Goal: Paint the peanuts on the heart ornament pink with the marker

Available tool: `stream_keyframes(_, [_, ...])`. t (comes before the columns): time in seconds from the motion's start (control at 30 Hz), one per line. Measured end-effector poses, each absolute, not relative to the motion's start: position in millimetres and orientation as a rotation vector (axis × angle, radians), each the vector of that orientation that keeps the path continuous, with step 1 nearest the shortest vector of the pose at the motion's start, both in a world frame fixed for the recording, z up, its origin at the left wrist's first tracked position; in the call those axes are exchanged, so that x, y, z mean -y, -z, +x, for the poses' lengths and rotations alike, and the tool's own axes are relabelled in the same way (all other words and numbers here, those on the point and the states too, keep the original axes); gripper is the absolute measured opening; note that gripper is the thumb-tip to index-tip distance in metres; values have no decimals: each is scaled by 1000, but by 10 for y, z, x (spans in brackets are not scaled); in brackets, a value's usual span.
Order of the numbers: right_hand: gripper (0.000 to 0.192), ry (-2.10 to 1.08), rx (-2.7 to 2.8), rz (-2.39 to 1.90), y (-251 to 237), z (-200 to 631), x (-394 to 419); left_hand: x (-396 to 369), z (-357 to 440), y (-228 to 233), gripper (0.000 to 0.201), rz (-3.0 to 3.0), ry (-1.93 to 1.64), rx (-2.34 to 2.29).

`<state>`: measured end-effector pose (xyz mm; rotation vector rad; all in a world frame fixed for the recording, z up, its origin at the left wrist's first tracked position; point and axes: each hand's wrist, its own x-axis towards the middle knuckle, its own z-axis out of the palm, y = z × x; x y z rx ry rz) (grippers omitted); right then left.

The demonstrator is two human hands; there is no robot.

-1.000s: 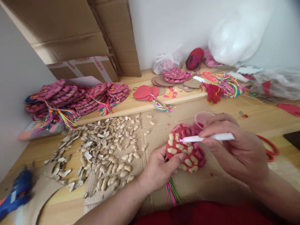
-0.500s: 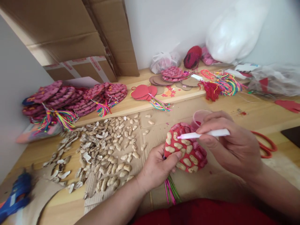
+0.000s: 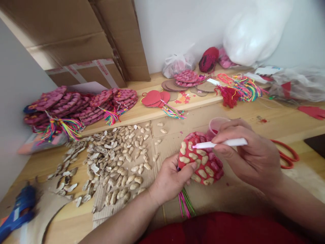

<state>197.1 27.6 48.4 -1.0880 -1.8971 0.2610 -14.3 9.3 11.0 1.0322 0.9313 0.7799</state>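
Wooden table (image 3: 254, 127): my work surface. Peanut shells (image 3: 114, 162): loose heap, left of my hands. Red disc (image 3: 200, 161), studded with peanut shells: before me at the table's near edge, gripped at its left rim by my left hand (image 3: 172, 179). White brush (image 3: 219, 144): pinched in my right hand (image 3: 250, 157), tip touching the disc's upper part.

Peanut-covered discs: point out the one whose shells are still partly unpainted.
It is the disc held in the left hand, under the brush in the right hand. Many of its shells are bare tan; the stacked discs at the left are pink all over.
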Motion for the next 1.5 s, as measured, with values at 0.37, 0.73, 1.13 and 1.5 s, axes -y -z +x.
stream_keyframes(0.37, [19,-167,1930,-1064,-489,1992,-282,-89,-139,-82,34,1064,-806,-900])
stream_keyframes(0.73, [10,23,2059,-979,-543,1938,-237,-62,-121,-10,26,1128,-871,-905])
stream_keyframes(1.13, [14,122,2134,-935,-531,1924,-198,-72,-110,37,26,1150,-907,-874])
stream_keyframes(1.5, [13,146,2166,-906,-556,1872,-160,-74,-100,31,24,1160,-914,-881])
